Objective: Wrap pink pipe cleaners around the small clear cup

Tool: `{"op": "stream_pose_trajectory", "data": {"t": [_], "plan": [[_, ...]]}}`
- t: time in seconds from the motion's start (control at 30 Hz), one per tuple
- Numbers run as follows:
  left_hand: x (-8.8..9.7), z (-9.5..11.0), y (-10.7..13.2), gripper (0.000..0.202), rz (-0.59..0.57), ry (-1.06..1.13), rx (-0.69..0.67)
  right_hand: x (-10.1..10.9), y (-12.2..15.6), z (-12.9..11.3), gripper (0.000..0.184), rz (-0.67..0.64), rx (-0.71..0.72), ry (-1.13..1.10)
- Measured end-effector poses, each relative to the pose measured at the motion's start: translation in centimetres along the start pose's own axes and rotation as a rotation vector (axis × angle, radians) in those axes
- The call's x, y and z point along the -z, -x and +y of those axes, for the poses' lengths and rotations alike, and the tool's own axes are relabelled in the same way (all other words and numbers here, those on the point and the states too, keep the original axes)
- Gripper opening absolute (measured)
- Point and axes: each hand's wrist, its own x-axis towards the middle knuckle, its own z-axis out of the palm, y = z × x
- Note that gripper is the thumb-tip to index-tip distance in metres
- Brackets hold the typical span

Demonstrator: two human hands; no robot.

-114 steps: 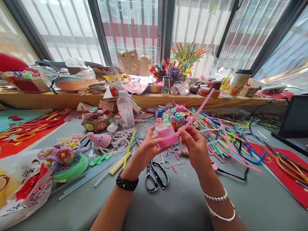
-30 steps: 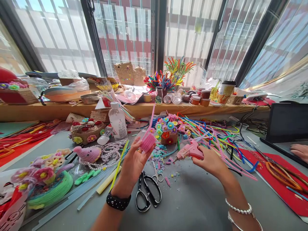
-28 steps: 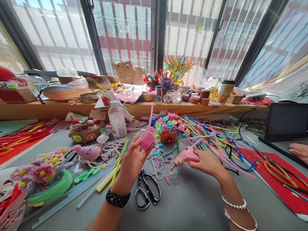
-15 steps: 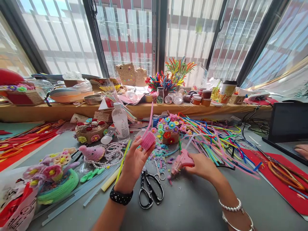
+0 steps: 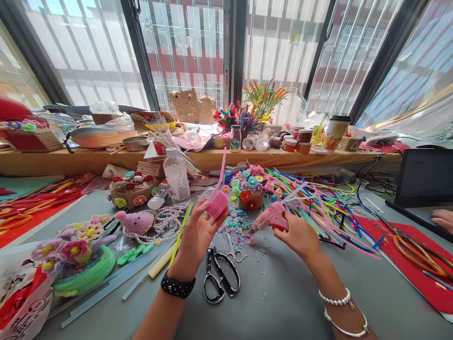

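Between the fingers of my left hand [image 5: 198,231] is a small pink fuzzy piece, wound from pipe cleaner [image 5: 217,205], with one loose pink end standing up from it. My right hand [image 5: 297,233] grips the handle of a pink hot glue gun [image 5: 271,217]; a clear glue stick [image 5: 295,192] sticks out of its back, and its nozzle points left and down. Black-handled scissors [image 5: 221,276] lie below my hands, with a smaller pair of scissors [image 5: 233,250] beside them. Bits of cut fuzz [image 5: 237,224] are scattered between my hands.
A plastic bottle [image 5: 176,177] stands behind my left hand. Pipe cleaners [image 5: 329,208] spread to the right behind a flower-covered basket [image 5: 251,198]. Glue sticks [image 5: 106,293] and a green flower basket [image 5: 87,271] lie left. Another person's hand [image 5: 442,219] rests by a laptop [image 5: 424,189].
My right hand has lifted the glue gun slightly up and to the right, turning its nozzle more to the left. The left hand and pink piece have hardly moved.
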Motion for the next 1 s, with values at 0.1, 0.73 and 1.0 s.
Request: {"op": "stream_pose_trajectory", "data": {"t": [0.1,0.73,1.0], "plan": [[-0.2,0.0,0.2,0.050,0.018,-0.034,-0.004,0.3,0.1,-0.1,0.025,0.149,-0.018,-0.113],[-1.2,-1.5,1.2,0.044,-0.160,-0.039,0.112,1.7,1.5,-1.1,0.028,0.536,-0.094,-0.455],[-1.1,-2.5,1.3,0.043,-0.184,-0.082,0.155,1.2,2.2,-2.2,0.018,0.522,-0.005,-0.369]]}}
